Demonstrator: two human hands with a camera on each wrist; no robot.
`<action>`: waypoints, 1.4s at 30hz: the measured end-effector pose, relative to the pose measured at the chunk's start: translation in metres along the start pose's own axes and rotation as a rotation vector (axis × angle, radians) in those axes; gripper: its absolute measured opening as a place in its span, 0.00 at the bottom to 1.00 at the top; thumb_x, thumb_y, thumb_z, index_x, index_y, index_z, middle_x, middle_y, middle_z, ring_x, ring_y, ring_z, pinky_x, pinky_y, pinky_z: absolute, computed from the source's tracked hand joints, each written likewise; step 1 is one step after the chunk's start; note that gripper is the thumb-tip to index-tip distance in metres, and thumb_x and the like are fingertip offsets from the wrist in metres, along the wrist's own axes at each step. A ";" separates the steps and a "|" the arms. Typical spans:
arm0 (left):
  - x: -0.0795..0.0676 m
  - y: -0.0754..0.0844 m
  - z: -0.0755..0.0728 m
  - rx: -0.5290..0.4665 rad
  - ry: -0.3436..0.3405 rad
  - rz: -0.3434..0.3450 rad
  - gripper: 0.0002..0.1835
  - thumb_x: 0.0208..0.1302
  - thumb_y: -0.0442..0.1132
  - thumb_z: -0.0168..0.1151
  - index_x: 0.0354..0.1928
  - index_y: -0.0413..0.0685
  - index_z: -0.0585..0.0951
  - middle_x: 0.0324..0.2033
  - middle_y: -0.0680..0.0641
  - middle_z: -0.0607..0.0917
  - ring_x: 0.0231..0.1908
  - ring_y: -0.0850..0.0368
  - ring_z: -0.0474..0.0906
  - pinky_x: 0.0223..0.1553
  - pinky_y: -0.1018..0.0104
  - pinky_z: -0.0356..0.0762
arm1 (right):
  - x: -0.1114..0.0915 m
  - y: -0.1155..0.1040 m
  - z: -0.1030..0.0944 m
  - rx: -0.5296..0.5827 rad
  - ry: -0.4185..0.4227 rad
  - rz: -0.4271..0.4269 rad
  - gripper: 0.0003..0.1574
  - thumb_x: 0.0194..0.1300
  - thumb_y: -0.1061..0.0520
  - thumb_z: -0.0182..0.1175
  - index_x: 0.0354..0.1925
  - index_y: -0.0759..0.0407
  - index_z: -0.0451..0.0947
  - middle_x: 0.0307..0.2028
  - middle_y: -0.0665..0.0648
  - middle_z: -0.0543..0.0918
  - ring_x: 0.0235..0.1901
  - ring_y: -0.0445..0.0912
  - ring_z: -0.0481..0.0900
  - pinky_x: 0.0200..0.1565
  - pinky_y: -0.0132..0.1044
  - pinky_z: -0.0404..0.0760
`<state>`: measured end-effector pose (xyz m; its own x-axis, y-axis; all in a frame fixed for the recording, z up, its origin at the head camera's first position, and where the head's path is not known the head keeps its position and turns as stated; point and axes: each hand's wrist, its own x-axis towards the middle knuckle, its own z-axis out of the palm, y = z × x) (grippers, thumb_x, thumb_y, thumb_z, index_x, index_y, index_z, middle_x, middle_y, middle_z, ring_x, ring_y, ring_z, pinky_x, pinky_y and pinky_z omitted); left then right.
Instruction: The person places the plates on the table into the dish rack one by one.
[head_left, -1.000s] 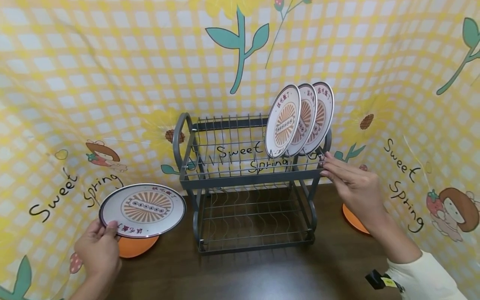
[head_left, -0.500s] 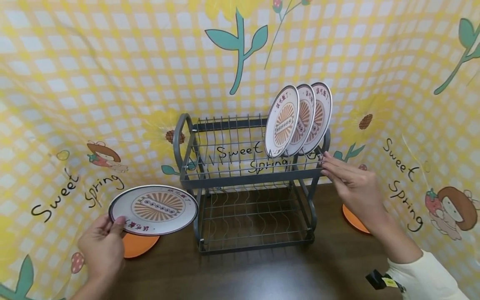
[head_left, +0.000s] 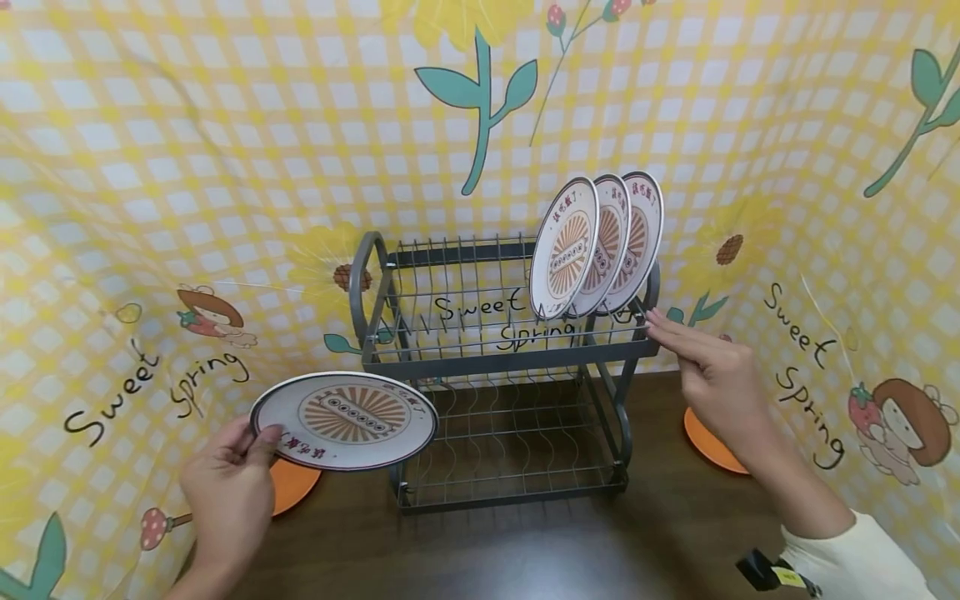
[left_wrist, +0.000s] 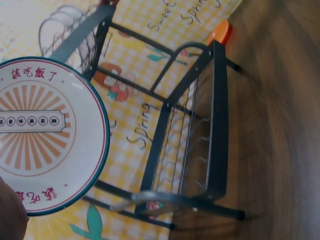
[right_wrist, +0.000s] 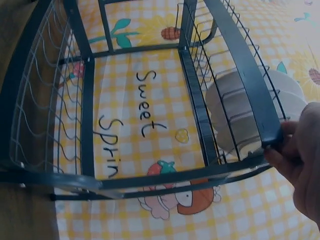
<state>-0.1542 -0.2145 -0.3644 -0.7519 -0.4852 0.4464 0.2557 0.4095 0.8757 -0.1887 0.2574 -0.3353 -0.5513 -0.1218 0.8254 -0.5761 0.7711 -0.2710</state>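
Note:
My left hand (head_left: 234, 479) pinches a white plate (head_left: 348, 417) by its left edge, thumb on top. The plate has a dark rim, red characters and an orange sunburst. It is held nearly flat, overlapping the lower left of the grey two-tier dish rack (head_left: 480, 362) in the head view. The left wrist view has the plate (left_wrist: 87, 150) at its left side. My right hand (head_left: 720, 387) grips the front right corner of the rack's upper tier; in the right wrist view its fingers (right_wrist: 280, 160) curl at that corner. Three matching plates (head_left: 564, 250) stand upright at the upper tier's right end.
An orange plate (head_left: 294, 486) lies on the brown table (head_left: 525, 554) left of the rack, partly hidden by my left hand. Another orange plate (head_left: 708, 440) lies to the right, beside my right forearm. A yellow checked cloth (head_left: 300, 150) hangs behind and at both sides.
My left hand has moved right with the plate, bringing it from beside the rack to in front of its left end. My right hand has stayed at the rack's corner.

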 end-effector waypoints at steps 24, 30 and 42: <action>-0.029 0.049 0.048 -0.104 -0.223 -0.035 0.04 0.60 0.31 0.66 0.36 0.41 0.86 0.29 0.51 0.89 0.30 0.66 0.85 0.31 0.76 0.82 | -0.003 -0.082 0.027 0.321 -0.366 -0.046 0.40 0.56 0.55 0.71 0.65 0.57 0.69 0.51 0.49 0.79 0.48 0.41 0.80 0.49 0.29 0.82; -0.039 0.052 0.061 -0.121 -0.266 -0.037 0.05 0.58 0.31 0.66 0.36 0.43 0.87 0.31 0.44 0.89 0.28 0.65 0.85 0.27 0.78 0.80 | -0.008 -0.099 0.041 0.409 -0.457 -0.028 0.36 0.61 0.49 0.66 0.66 0.50 0.69 0.51 0.47 0.78 0.44 0.37 0.79 0.40 0.30 0.85; -0.043 0.053 0.073 -0.131 -0.340 -0.073 0.08 0.60 0.28 0.65 0.39 0.44 0.87 0.34 0.45 0.89 0.31 0.61 0.85 0.33 0.75 0.83 | -0.011 -0.100 0.045 0.329 -0.364 -0.145 0.05 0.60 0.62 0.66 0.36 0.55 0.82 0.31 0.44 0.80 0.27 0.33 0.71 0.24 0.15 0.71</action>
<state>-0.1525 -0.1152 -0.3507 -0.9243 -0.2159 0.3146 0.2530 0.2706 0.9289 -0.1525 0.1538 -0.3396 -0.5926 -0.4678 0.6557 -0.7893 0.4999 -0.3566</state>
